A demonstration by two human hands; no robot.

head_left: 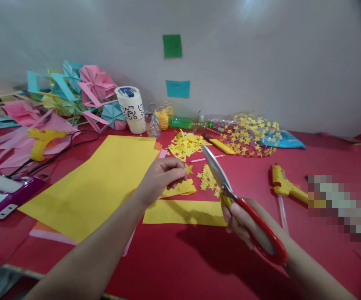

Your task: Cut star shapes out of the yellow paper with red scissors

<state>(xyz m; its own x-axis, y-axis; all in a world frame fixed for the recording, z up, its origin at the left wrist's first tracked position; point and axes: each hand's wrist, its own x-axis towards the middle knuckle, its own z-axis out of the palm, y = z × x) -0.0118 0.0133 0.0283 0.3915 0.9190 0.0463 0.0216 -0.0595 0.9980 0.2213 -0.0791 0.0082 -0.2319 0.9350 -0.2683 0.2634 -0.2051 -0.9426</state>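
One bag [169,108] holds yellow pieces [162,120]; right hand [243,221] holds scissors [229,191].

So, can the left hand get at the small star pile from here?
Probably yes: the star pile lies close beside the left hand. Its fingertips hold one star, though, and the scissors in the right hand crowd the far side.

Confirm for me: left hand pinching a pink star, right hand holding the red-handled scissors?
The star's colour is wrong: the head view shows the left hand pinching a yellow star. The right hand does hold the red-handled scissors.
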